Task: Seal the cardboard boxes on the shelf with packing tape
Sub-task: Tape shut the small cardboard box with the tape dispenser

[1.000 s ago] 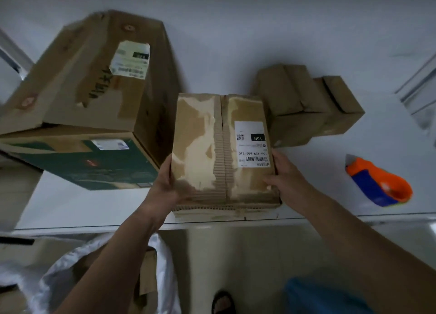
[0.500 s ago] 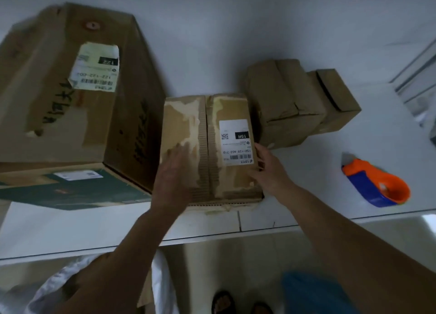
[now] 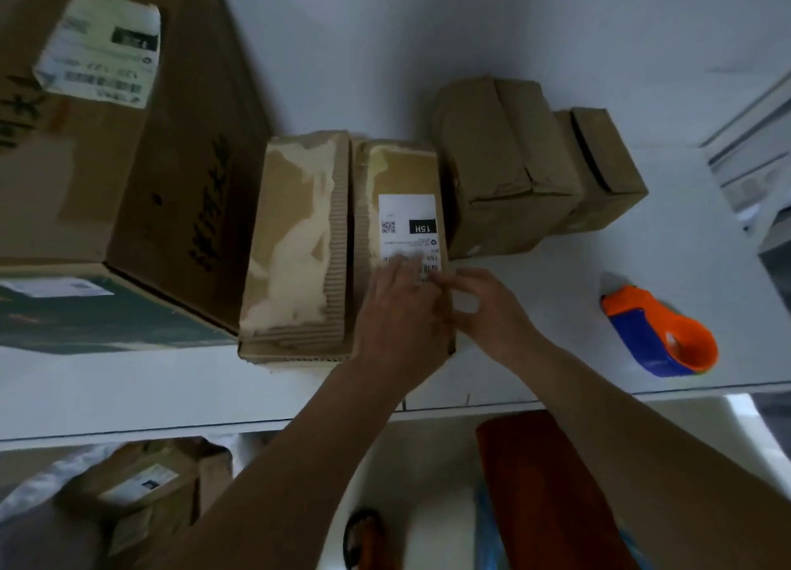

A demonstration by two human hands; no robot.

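In the head view, a worn brown cardboard box with torn paper patches and a white label (image 3: 342, 244) sits at the centre of the frame on the white shelf (image 3: 128, 390), and the left hand (image 3: 402, 312) lies flat on its right flap with straight fingers over the label. The right hand (image 3: 492, 312) is just beside the box's right edge, fingers loosely bent toward the left hand; whether it pinches anything I cannot tell. The orange and blue tape dispenser (image 3: 659, 334) lies well apart at the right, a large brown carton (image 3: 128, 141) fills the upper left, and two small brown boxes (image 3: 535, 163) stand behind.
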